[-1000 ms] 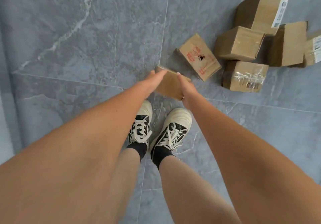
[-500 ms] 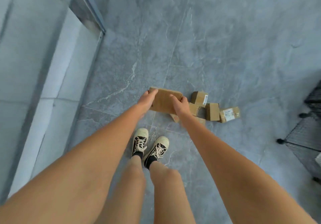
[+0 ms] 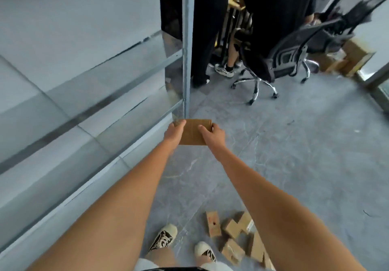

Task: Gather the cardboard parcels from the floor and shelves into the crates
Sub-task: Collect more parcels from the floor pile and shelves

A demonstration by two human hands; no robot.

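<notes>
A small flat cardboard parcel [image 3: 193,132] is held out in front of me at arm's length, well above the floor. My left hand [image 3: 174,133] grips its left edge and my right hand [image 3: 211,135] grips its right edge, thumbs on top. Several more cardboard parcels [image 3: 231,231] lie in a loose heap on the grey floor by my right foot, partly hidden behind my right forearm. No crate shows in this view.
A grey metal shelving unit [image 3: 186,60] with bare shelves fills the left side. Ahead, a person in black sits on a wheeled office chair [image 3: 280,64] at a desk. More cardboard boxes [image 3: 347,60] stand at the far right. Grey tiled floor [image 3: 294,144] stretches between.
I have stood up with the parcel lifted from the floor. My view has swung up from the floor heap toward the shelf and the seated person, and the heap now lies near my feet.
</notes>
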